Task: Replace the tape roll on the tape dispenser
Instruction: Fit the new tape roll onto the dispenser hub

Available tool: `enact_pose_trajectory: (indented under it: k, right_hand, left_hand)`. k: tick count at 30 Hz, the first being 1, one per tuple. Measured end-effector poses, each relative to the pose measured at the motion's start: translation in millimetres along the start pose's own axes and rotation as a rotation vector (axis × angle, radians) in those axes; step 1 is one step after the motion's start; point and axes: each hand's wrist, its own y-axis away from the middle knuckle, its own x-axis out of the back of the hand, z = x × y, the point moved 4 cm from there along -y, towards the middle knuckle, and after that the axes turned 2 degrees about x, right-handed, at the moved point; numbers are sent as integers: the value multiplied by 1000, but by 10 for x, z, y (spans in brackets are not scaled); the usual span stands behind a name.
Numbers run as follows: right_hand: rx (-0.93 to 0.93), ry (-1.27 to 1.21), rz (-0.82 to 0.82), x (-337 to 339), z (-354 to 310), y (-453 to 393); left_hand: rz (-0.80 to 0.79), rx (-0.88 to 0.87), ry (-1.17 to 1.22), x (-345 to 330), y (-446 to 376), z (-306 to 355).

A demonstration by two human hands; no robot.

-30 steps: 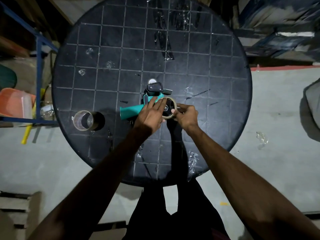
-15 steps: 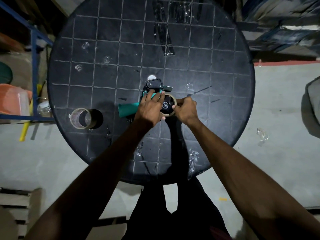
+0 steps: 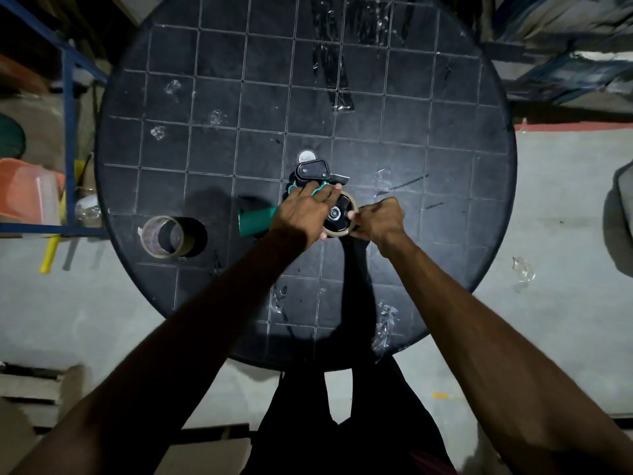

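Head view: replacement roll [image 3: 163, 237] stands on the table [image 3: 445, 166], well left of the work. The right hand [image 3: 378, 217] pinches the thin, seemingly spent roll [image 3: 339, 233] seated on the dispenser [image 3: 257, 221] hub; the left hand [image 3: 301, 209] presses flat-fingered on its frame. Risk: a binding roll could drag the dispenser sideways.

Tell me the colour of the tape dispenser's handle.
Teal green. The handle shows best in the head view, poking out to the left from under the left hand.

Matt plastic table [image 3: 428, 138], teal plastic tape dispenser [image 3: 256, 222], glossy spare tape roll [image 3: 148, 234]
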Motion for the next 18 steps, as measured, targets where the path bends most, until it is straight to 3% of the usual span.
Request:
enact_pose_trajectory:
  k: [12, 16, 18]
  right_hand:
    - [100, -42, 45, -18, 26, 202]
    - [167, -65, 30, -16, 114, 204]
    - [221, 14, 30, -36, 172, 168]
  left_hand:
    - [30, 33, 13, 24, 95, 34]
    - [292, 127, 369, -84, 324, -134]
    - [407, 228, 418, -138, 473, -321]
